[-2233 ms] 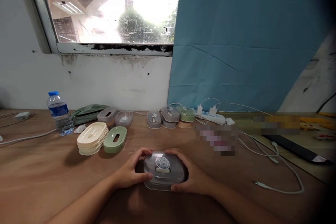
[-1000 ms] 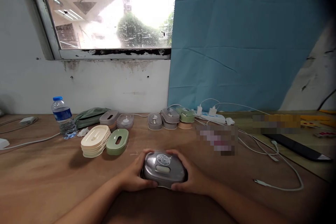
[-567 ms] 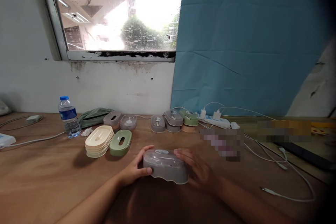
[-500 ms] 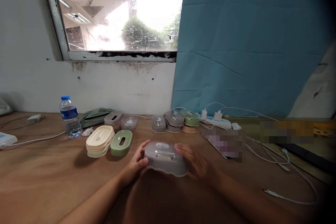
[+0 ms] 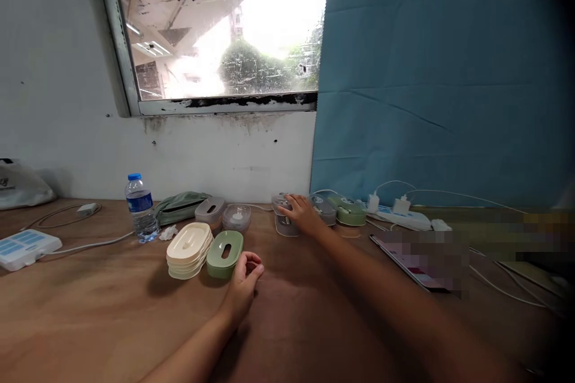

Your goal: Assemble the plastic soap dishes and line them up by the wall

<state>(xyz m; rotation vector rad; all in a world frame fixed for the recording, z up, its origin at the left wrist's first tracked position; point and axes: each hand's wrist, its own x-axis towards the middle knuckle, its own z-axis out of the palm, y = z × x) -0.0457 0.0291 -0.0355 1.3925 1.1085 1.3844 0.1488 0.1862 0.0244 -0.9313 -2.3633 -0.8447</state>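
Note:
At the back of the table, my right hand [image 5: 302,214] has its fingers over a translucent grey plastic box [image 5: 279,200]. That box sits atop another grey box [image 5: 286,227], and part of it is hidden by the hand. My left hand [image 5: 245,281] holds nothing and is loosely curled, its thumb apart from the fingers, just right of a green box with a slotted top [image 5: 226,251]. A stack of several cream lids [image 5: 189,245] stands left of the green box. Right of my right hand are a grey box [image 5: 324,208] and a green one [image 5: 350,210], each stacked on another.
Behind the lids stand a slotted grey box [image 5: 210,209], a clear box [image 5: 236,215], a green pouch [image 5: 179,208] and a water bottle [image 5: 142,209]. A tablet-like device [image 5: 415,263] lies at right, near a power strip [image 5: 399,215] and white cables.
The grey box, held between both hands in front, has moved to the back row with my right hand. My left hand has let go. The view has shifted slightly left.

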